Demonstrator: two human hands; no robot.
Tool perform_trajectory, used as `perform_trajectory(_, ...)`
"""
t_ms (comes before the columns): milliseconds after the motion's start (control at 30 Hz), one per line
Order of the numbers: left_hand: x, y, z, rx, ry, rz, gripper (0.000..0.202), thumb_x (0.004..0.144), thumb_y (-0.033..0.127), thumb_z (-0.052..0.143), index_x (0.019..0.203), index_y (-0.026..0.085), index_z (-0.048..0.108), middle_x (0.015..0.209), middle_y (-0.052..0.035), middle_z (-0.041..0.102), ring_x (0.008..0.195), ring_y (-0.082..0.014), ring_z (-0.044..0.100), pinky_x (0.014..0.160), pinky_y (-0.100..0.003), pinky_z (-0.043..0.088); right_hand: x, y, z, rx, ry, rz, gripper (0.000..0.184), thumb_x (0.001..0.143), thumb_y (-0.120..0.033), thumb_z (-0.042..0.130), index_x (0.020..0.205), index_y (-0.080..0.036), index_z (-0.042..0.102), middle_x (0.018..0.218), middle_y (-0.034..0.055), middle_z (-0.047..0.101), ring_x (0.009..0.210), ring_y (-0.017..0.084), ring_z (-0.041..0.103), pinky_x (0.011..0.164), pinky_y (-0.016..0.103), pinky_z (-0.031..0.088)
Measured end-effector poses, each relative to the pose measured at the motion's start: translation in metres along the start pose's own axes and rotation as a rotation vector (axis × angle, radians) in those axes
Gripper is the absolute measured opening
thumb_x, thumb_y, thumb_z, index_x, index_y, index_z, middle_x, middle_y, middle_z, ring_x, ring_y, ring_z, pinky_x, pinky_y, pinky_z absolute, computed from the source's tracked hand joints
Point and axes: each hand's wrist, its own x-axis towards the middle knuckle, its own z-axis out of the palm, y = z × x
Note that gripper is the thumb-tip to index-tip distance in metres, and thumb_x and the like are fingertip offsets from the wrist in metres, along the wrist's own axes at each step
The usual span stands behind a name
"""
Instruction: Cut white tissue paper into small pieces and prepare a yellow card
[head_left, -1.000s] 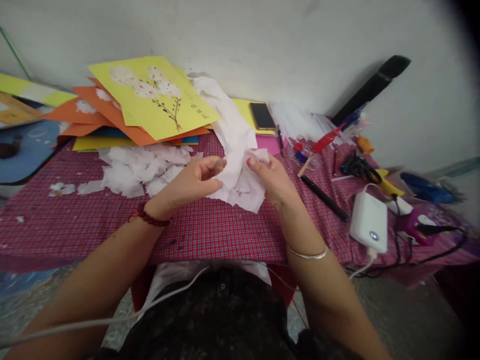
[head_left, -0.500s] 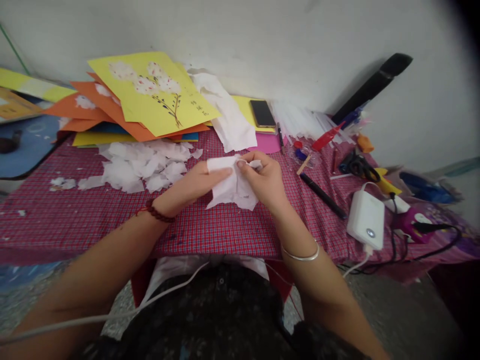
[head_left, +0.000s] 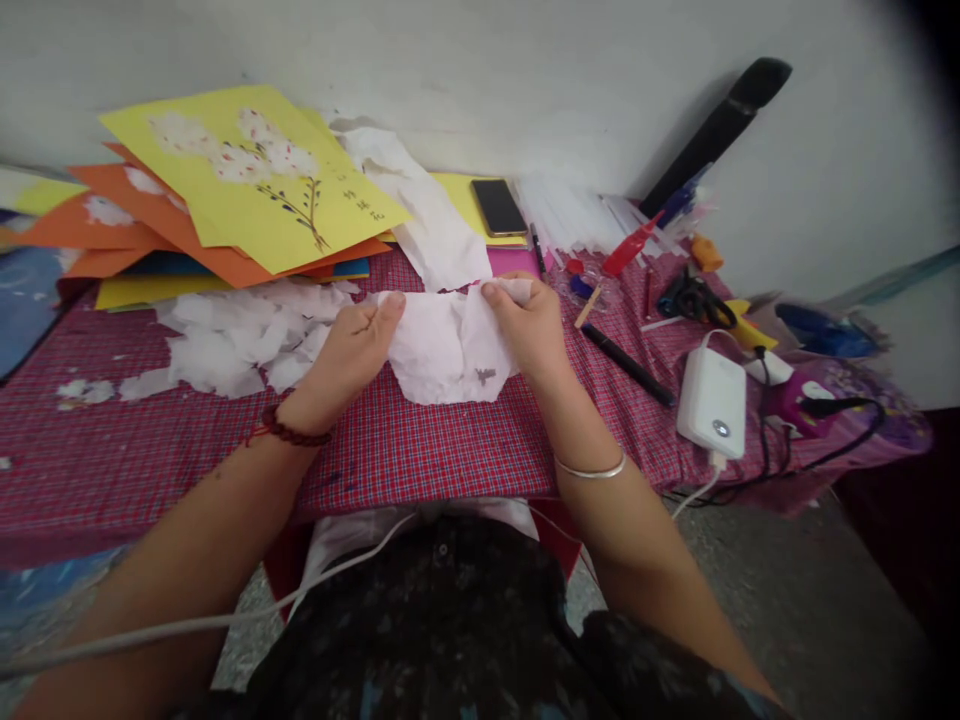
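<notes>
A crumpled sheet of thin white tissue paper (head_left: pixel 442 350) is stretched between my two hands above the checked tablecloth. Its lower edge is ragged, and a small hole or dark mark shows near the lower right. My left hand (head_left: pixel 361 345) pinches its upper left corner, thumb on top. At the upper right, my right hand (head_left: pixel 531 330) grips the paper between thumb and fingers. Just left of my left hand lies a heap of torn white tissue pieces (head_left: pixel 225 335). A longer strip of tissue (head_left: pixel 439 225) lies behind the sheet.
Yellow paper with a flower picture (head_left: pixel 217 215) tops a stack at back left. A phone (head_left: pixel 499 208) lies at the back. To the right are a black pen (head_left: pixel 628 365), a wooden stick (head_left: pixel 588 307), scissors (head_left: pixel 694 298) and a white power bank (head_left: pixel 712 408) with cables.
My hands have moved apart, the left one leftward, and the tissue paper between them is now spread wider and flatter. The view has shifted slightly.
</notes>
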Motion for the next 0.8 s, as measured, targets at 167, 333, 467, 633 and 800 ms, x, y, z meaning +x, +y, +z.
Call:
perform_trajectory(167,-0.004,0.015,0.004,0.220,-0.032,0.079,0.055,0.095,0.048,0.048,0.052,0.023,0.027,0.049,0.0029,0.026,0.048,-0.0126,0.022,0.050,-0.034,0.017,-0.007,-0.013,-0.003,-0.176,-0.223,-0.221,0.032,0.078,-0.038,0.072,0.104,-0.021,0.065,0.098,0.0051,0.068,0.088,0.020,0.062,0.079,0.035,0.048)
perform_trajectory(333,-0.012,0.023,0.012,0.261,-0.122,0.235,0.046,0.098,0.039,0.042,0.057,0.022,0.032,0.053,0.0031,0.036,0.051,-0.0128,0.032,0.053,-0.032,0.023,-0.021,-0.027,0.005,-0.548,-0.231,-0.430,0.030,0.079,-0.023,0.067,0.108,-0.020,0.065,0.124,0.0128,0.064,0.116,0.030,0.058,0.098,0.046,0.042)
perform_trajectory(467,-0.017,0.025,0.016,0.307,-0.182,0.350,0.044,0.099,0.038,0.042,0.059,0.022,0.033,0.055,0.0040,0.035,0.050,-0.0121,0.033,0.053,-0.031,0.022,-0.028,-0.030,0.013,-0.740,-0.124,-0.426,0.010,0.083,-0.021,0.063,0.093,-0.020,0.067,0.119,0.0119,0.067,0.110,0.032,0.059,0.096,0.048,0.039)
perform_trajectory(633,-0.020,0.020,0.022,0.277,-0.198,0.316,0.041,0.091,0.042,0.059,0.060,0.021,0.043,0.057,0.0033,0.045,0.053,-0.0127,0.039,0.054,-0.031,0.028,-0.027,-0.026,0.019,-0.857,-0.079,-0.425,0.011,0.089,-0.020,0.054,0.086,-0.021,0.064,0.101,0.0102,0.069,0.098,0.030,0.060,0.091,0.045,0.038)
perform_trajectory(800,-0.018,0.021,0.026,0.219,-0.044,0.149,0.025,0.072,0.022,0.074,0.091,0.022,0.058,0.085,-0.0017,0.067,0.072,-0.0174,0.057,0.065,-0.032,0.044,-0.026,-0.022,0.019,-0.840,-0.039,-0.436,0.012,0.088,-0.018,0.052,0.083,-0.020,0.063,0.093,0.0088,0.069,0.095,0.028,0.061,0.090,0.042,0.038)
